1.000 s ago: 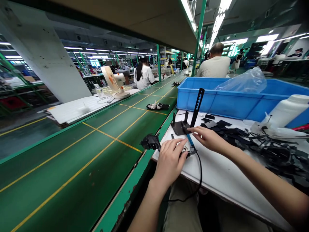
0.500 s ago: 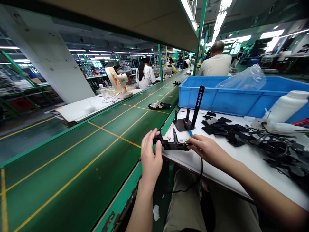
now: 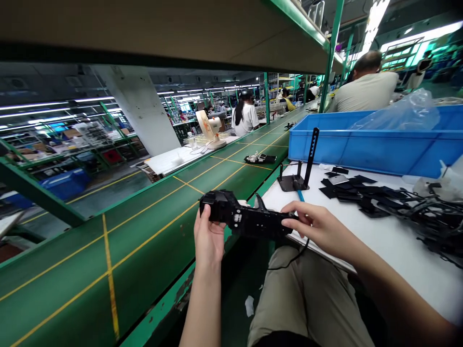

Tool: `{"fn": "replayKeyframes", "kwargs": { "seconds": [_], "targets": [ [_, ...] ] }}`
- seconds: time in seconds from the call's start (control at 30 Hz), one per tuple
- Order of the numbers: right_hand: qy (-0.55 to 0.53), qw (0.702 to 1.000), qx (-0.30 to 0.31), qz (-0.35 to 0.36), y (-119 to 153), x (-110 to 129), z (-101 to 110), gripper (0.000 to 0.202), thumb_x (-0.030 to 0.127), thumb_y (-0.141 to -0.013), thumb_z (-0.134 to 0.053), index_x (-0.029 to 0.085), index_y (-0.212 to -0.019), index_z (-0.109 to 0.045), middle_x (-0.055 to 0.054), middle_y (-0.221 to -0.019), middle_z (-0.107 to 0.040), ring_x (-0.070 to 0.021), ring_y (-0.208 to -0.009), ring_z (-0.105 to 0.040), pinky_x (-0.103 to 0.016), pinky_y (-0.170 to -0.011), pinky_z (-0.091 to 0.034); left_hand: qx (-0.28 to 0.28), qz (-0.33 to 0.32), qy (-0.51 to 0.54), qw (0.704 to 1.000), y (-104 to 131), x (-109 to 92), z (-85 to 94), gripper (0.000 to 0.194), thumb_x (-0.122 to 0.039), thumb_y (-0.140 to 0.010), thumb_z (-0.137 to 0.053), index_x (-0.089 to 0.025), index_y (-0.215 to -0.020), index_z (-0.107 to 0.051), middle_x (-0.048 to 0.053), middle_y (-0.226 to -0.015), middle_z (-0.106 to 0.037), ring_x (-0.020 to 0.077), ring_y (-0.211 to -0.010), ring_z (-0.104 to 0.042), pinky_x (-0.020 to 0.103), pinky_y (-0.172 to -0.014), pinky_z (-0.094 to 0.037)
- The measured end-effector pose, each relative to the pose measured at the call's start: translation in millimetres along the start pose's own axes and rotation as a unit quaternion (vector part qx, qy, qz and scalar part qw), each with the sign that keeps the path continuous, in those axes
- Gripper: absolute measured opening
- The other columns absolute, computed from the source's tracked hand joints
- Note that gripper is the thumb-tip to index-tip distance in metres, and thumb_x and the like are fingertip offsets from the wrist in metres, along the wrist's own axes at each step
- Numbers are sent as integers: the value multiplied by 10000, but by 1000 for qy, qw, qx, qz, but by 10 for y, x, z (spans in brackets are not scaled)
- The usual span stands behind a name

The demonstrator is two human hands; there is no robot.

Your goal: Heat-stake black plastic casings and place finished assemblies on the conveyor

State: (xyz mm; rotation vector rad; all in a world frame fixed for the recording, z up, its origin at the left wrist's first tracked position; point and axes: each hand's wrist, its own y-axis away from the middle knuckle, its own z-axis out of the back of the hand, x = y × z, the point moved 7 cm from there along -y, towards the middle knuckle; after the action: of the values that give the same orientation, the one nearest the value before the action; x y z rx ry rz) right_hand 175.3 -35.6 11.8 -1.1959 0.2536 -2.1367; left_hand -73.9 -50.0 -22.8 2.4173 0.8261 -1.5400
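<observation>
Holding the long black plastic assembly (image 3: 253, 225) up in the head view, your left grip (image 3: 210, 241) is closed round its bulky end, thumb on the near face; your right grip (image 3: 316, 222) is narrow, pinching the far end. It hangs lengthwise across the join between the green conveyor belt with yellow lines (image 3: 148, 260) and the white table (image 3: 401, 267), above your knees in khaki trousers (image 3: 282, 299).

Main risk: a drop. Your right grip has only a small hold, so a slip there could swing that end down into the dark gap by the table edge. Next, the thin black cable (image 3: 289, 266) sags from near your right grip over the edge toward your lap; you could snag it on the edge or a knee. Can't tell if it joins the assembly.

Just beyond stands the black metal stand with slotted upright (image 3: 288, 183), prongs up, a blue strip (image 3: 300, 195) at its foot; pushing forward could knock it. Going right, you meet the pile of flat black pieces (image 3: 365, 193) and tangled black parts (image 3: 430, 221), with the blue plastic bin (image 3: 383, 152) walling off the back. Most room is left, over the belt; another black-and-white assembly (image 3: 267, 159) lies farther up it.
</observation>
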Motion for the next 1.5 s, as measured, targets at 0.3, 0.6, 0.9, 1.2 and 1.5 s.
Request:
{"fn": "replayKeyframes", "kwargs": {
  "seconds": [0.3, 0.6, 0.9, 1.2, 1.5],
  "targets": [
    [-103, 993, -23, -45, 201, 219, 82, 241, 363, -871, -603, 249, -1065, -517, 80, -586, -279, -110, -508, -310, -232, -497, -286, -128, 17, 97, 987, 384, -206, 37, 258, -298, -813, -649, -145, -1020, -674, 85, -974, -721, 189, -879, -684, 287, -809, -547],
    [-218, 973, -2, -73, 254, 83, 36, 187, 371, -893, -574, 252, -1036, -551, 37, -675, -447, -130, -606, -455, -240, -523, -386, -166, 51, 93, 980, 384, -62, 63, 221, -265, -836, -628, -142, -1016, -661, 80, -903, -722, 195, -828, -694, 279, -729, -563],
    [-203, 973, -37, -101, 203, -83, 172, 133, 339, -923, -537, 256, -1015, -588, 24, -767, -600, -99, -563, -504, -213, -510, -422, -145, 111, 125, 975, 111, 231, -199, 180, -248, -870, -587, -152, -1008, -653, 69, -876, -717, 164, -767, -690, 273, -733, -566],
    [-188, 970, -84, -130, 86, -282, 161, 155, 383, -932, -529, 245, -955, -595, 21, -742, -572, -95, -564, -506, -180, -447, -403, -128, 107, 147, 975, -114, 352, -328, 147, -246, -843, -624, -165, -959, -665, 54, -912, -715, 153, -761, -684, 267, -728, -572],
    [-123, 976, -106, -142, 14, -484, 89, 183, 401, -952, -484, 270, -1062, -551, -4, -876, -581, -114, -644, -529, -203, -495, -429, -108, 68, 142, 982, -256, 415, -288, 261, -284, -780, -703, -172, -1013, -663, 64, -1003, -694, 165, -831, -666, 276, -721, -565]
  ]
}}
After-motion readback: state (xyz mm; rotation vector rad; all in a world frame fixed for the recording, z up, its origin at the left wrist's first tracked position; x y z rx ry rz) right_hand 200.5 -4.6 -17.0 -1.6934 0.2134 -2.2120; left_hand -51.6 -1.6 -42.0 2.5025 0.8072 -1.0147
